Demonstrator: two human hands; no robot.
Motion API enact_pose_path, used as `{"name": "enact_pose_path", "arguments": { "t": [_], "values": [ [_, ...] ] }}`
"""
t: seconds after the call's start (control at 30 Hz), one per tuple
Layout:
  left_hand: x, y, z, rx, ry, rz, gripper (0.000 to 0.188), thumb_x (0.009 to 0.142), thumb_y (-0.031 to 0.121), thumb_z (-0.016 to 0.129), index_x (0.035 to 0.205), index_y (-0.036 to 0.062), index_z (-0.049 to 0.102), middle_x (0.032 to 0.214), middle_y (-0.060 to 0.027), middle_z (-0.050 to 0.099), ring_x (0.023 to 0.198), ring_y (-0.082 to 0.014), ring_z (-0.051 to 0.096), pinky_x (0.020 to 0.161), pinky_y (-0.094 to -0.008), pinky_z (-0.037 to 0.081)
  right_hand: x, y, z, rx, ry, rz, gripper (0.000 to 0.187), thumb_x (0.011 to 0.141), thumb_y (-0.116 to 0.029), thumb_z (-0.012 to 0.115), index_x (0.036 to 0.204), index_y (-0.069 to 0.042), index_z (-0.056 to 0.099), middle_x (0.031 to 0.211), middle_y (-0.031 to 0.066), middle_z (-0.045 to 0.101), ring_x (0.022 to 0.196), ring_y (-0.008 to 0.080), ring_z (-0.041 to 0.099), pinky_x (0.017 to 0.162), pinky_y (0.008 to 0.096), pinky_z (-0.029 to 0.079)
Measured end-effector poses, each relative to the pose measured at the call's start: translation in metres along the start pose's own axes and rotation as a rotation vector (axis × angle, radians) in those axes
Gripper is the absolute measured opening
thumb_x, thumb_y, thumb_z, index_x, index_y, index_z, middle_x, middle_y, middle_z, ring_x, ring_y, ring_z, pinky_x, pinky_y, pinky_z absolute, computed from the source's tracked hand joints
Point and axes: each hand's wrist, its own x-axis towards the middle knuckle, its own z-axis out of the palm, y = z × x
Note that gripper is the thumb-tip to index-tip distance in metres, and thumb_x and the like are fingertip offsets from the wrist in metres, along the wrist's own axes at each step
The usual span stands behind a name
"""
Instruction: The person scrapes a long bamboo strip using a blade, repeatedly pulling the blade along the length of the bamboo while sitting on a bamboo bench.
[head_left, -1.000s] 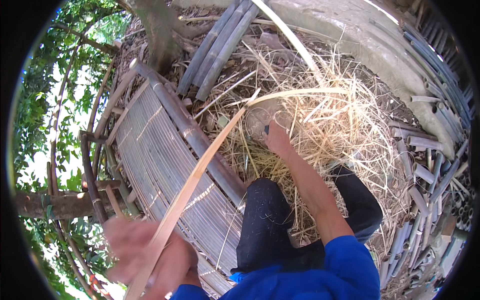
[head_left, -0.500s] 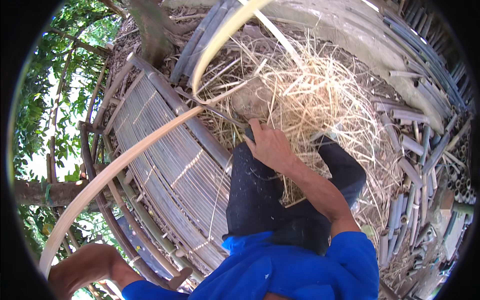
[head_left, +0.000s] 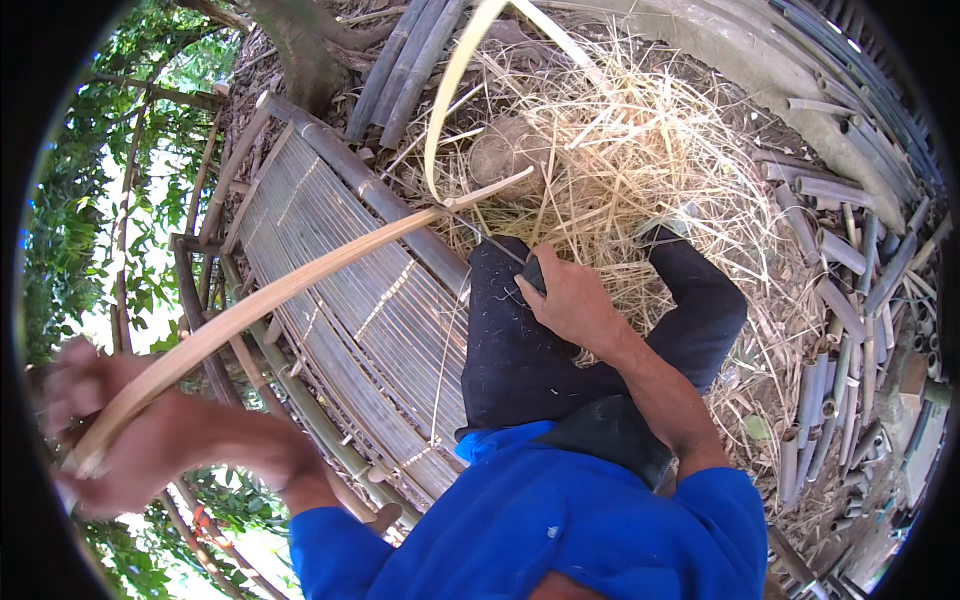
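Observation:
My right hand [head_left: 575, 305] is closed round the dark handle of a knife [head_left: 537, 272] above my left knee. Its thin blade reaches up and left to a long bamboo strip [head_left: 300, 278]. At the blade, a thinner pale sliver [head_left: 437, 130] parts from the strip and arches up past the top of the view. The strip runs diagonally from near my knees to the far left. My left hand [head_left: 130, 425] is at the strip's outer end, smeared by motion, so its grip cannot be made out.
A slatted bamboo bench [head_left: 350, 300] stands to my left. Pale shavings [head_left: 650, 150] pile up on the ground before me, beside a round wooden block [head_left: 505, 150]. Cut bamboo pieces [head_left: 830, 250] lie on the right, and bamboo poles [head_left: 405, 75] near a tree trunk [head_left: 300, 50].
My left hand has moved upward, and the strip's outer end has risen with it. The strip's inner end, my right hand and the knife have shifted slightly right in view.

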Motion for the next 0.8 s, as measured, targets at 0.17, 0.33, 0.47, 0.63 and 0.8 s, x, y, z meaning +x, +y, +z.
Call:
{"name": "enact_pose_path", "arguments": {
  "t": [0.17, 0.33, 0.47, 0.63, 0.8],
  "values": [
    [-0.112, -0.028, 0.077, -0.028, 0.33, -0.02, 0.041, 0.1, 0.026, 0.052, 0.063, 0.0193, 0.035, 0.053, 0.0057, 0.019, 0.048, -0.0101, 0.029, 0.063, -0.0341, 0.043, -0.007, -0.007, -0.007, 0.077, -0.044, 0.024, 0.036, 0.095, -0.029, 0.066, 0.107, 0.001, 0.049, 0.072, 0.0245, 0.067, 0.068, 0.044, 0.068, 0.062, 0.0527, 0.054],
    [-0.12, -0.019, 0.097, 0.042, 0.347, 0.044, 0.039, 0.098, 0.02, 0.051, 0.063, 0.0196, 0.033, 0.055, 0.0055, 0.017, 0.05, -0.0095, 0.027, 0.069, -0.0366, 0.043, -0.005, -0.067, -0.038, 0.131, -0.001, -0.117, 0.035, 0.092, -0.026, 0.069, 0.106, 0.0, 0.049, 0.074, 0.0228, 0.066, 0.065, 0.0405, 0.069, 0.054, 0.0496, 0.056],
    [-0.121, -0.015, 0.112, -0.01, 0.391, 0.059, 0.038, 0.097, 0.019, 0.05, 0.063, 0.0189, 0.032, 0.06, 0.0034, 0.02, 0.059, -0.012, 0.03, 0.077, -0.037, 0.041, 0.008, -0.067, -0.029, 0.107, 0.055, -0.334, 0.036, 0.094, -0.026, 0.069, 0.112, 0.0, 0.051, 0.077, 0.022, 0.066, 0.069, 0.0399, 0.068, 0.059, 0.0484, 0.056],
    [-0.125, -0.025, 0.086, -0.041, 0.223, 0.126, 0.033, 0.096, 0.024, 0.055, 0.068, 0.0108, 0.046, 0.073, -0.0051, 0.04, 0.082, -0.0209, 0.048, 0.09, -0.0421, 0.04, 0.044, -0.028, -0.024, -0.014, -0.139, 0.029, 0.039, 0.097, -0.028, 0.063, 0.116, 0.001, 0.045, 0.07, 0.0249, 0.065, 0.072, 0.0455, 0.069, 0.061, 0.0518, 0.056],
    [-0.123, -0.017, 0.114, -0.058, 0.444, 0.08, 0.023, 0.094, 0.014, 0.054, 0.071, 0.0087, 0.054, 0.071, -0.0033, 0.047, 0.08, -0.0208, 0.054, 0.083, -0.045, 0.042, 0.012, -0.068, -0.039, 0.006, 0.094, -0.533, 0.031, 0.085, -0.019, 0.07, 0.105, 0.0, 0.055, 0.08, 0.0135, 0.06, 0.066, 0.0301, 0.068, 0.055, 0.0424, 0.054]
  ]
}}
